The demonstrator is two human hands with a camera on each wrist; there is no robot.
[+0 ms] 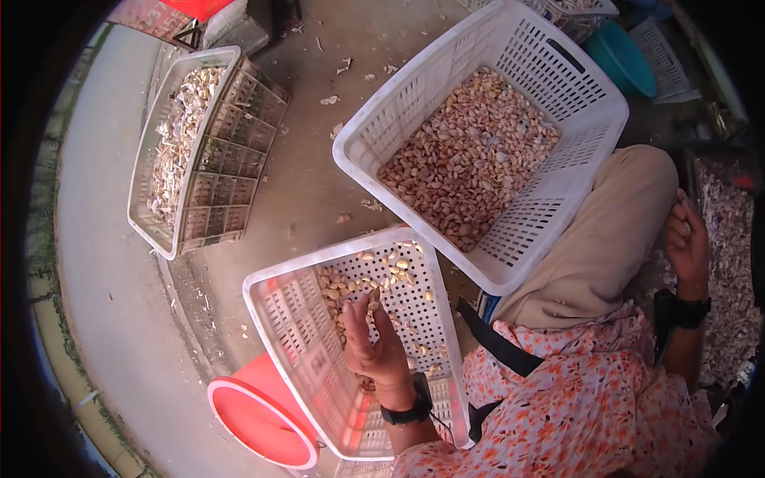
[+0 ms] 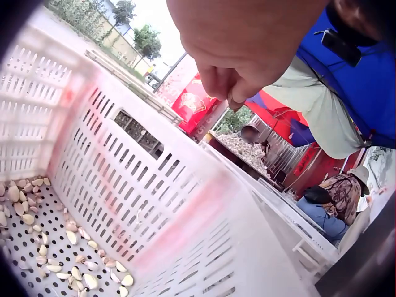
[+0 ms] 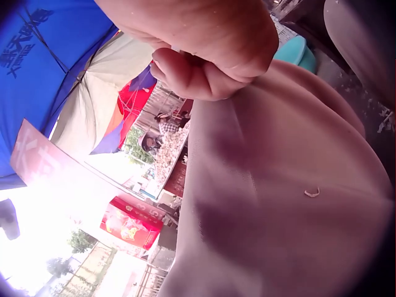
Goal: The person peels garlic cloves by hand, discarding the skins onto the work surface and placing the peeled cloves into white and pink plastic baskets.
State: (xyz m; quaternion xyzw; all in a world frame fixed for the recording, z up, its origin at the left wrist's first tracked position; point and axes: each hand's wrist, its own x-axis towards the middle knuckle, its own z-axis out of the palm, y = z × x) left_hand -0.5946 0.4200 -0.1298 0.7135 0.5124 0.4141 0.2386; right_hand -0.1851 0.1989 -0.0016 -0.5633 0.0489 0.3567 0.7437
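Note:
Over the lower white crate [image 1: 259, 299], my left hand [image 1: 374, 342] reaches in with its fingertips together. In the left wrist view its thumb and fingers pinch a small brownish garlic clove [image 2: 234, 103]. Loose garlic cloves [image 2: 77, 272], some pinkish and some peeled pale, lie on this crate's perforated floor. Beside my knee in beige trousers [image 1: 606, 231], my right hand [image 1: 689, 239] has its fingers curled inward. The right wrist view shows it close over the trouser cloth [image 3: 278, 161]; the inside of the palm is hidden.
A larger white crate [image 1: 586, 163] with many cloves [image 1: 478, 151] stands beyond the lower one. Another crate [image 1: 179, 231] of garlic is at the far left. A red bucket [image 1: 263, 430] adjoins the lower crate; a teal basin [image 1: 625, 60] is top right. Other people [image 2: 334, 204] sit farther off.

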